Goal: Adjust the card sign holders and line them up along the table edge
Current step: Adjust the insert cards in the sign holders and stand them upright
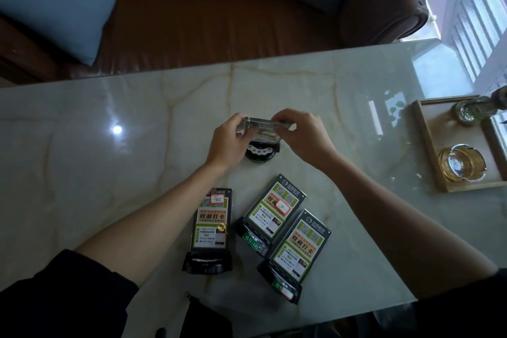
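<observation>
Four card sign holders are in view on the marble table (109,173). One upright holder (260,132) stands at the centre of the frame on a round black base; both hands work on its clear top edge. The left hand (227,143) pinches the left end of the acrylic panel, and the right hand (301,134) pinches the right end. Both grips are closed on this holder.

Three more lie flat, face up, in the lower centre of the frame:
- the left flat holder (211,228), roughly square to the near table edge;
- the middle flat holder (274,211), tilted to the right;
- the right flat holder (296,252), also tilted, and just beside the middle one.

A wooden tray (428,151) with a glass ashtray (461,163) sits at the right of the frame, well apart from the holders.

Step in hand, as judged: adjustment of the first holder, either seating the panel in its base or squaring it. None appear lined up yet.

The next move calls for a steady two-handed hold while the panel is straightened. The base must stay flat on the glossy surface, which may let it slide. The three flat holders then each need raising and placing in a row.
</observation>
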A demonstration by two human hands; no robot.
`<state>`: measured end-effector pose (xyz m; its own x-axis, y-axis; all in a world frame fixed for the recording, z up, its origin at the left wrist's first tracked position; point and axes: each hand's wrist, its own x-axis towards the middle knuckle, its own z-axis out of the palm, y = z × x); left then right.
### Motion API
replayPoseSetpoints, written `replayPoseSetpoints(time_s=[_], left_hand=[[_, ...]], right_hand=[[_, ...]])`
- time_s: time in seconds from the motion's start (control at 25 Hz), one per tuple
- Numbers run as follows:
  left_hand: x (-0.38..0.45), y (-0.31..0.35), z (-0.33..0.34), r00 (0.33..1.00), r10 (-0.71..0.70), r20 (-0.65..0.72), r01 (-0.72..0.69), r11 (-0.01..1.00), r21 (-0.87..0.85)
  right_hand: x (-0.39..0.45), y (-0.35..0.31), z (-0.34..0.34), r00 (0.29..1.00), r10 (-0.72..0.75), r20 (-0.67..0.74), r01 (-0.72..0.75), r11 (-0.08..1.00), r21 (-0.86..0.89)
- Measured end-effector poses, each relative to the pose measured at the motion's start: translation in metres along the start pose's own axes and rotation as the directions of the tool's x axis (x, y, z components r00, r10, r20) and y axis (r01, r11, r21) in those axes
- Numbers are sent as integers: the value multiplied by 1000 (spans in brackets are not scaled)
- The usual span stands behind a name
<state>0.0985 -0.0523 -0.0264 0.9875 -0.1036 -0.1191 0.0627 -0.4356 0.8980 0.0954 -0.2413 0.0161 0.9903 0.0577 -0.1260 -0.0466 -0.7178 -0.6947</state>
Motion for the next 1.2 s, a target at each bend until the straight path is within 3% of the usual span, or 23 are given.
replayPoseSetpoints(time_s=[0.2,0.28,0.36,0.44,0.56,0.68,0.92,1.04,1.12,1.2], left_hand=[[-10,0,-3,989,-146,2,146,989,26],[-20,-11,0,961,-277,-14,277,955,107],[-37,-25,12,922,-369,114,346,921,180],[-54,-37,25,853,-434,291,376,896,236],[-73,-51,41,780,-479,402,352,868,351],[-84,-61,54,774,-492,399,318,847,427],[-90,-63,63,753,-496,432,325,852,412],[-87,-55,56,749,-472,464,352,878,324],[-82,-46,51,785,-414,461,321,908,269],[-74,-32,49,833,-336,439,278,941,192]], right_hand=[[-22,8,7,994,85,-73,-77,991,111],[-47,20,16,952,274,-136,-224,927,299],[-80,34,30,863,505,12,-446,750,488],[-111,44,48,761,613,211,-619,589,520],[-145,55,74,619,746,245,-730,432,529],[-165,64,96,490,832,260,-794,303,527],[-167,65,113,486,824,292,-774,250,582],[-167,69,105,503,784,364,-731,161,663],[-165,74,93,531,768,359,-695,152,703],[-154,79,75,582,758,295,-645,209,735]])
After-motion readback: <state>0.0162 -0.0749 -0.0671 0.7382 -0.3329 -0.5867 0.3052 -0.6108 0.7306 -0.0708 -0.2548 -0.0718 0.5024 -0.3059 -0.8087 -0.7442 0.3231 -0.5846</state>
